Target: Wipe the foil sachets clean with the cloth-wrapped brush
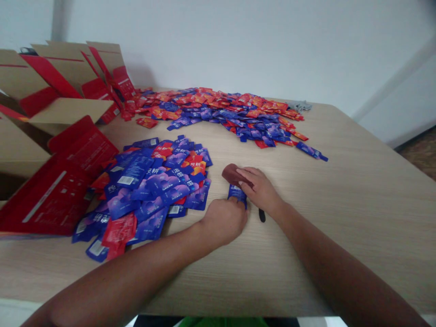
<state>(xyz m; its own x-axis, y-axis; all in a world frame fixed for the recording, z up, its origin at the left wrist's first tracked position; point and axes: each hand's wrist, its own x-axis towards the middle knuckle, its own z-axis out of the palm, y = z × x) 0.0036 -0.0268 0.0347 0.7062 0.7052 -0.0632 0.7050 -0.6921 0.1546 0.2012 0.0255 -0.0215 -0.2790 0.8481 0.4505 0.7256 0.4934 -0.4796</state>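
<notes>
My left hand (pixel 226 219) is closed near the middle of the table, its fingers gripping a small blue sachet (pixel 237 192) with white print. Just beyond it, my right hand (pixel 260 190) has its fingers over a reddish-brown flat piece (pixel 231 173), whose rounded end sticks out to the left above the sachet. What kind of thing this piece is, I cannot make out. A narrow black tip (pixel 261 215) shows below my right wrist; whether it joins the brown piece is hidden. Left of my hands lies a heap of blue and red sachets (pixel 160 181).
Open red and brown cardboard boxes (pixel 61 181) stand along the left side. A long pile of red and blue sachets (pixel 231 111) lies at the back, against the wall. One blue sachet (pixel 310 151) lies apart at its right end, with grey material (pixel 299 106) behind.
</notes>
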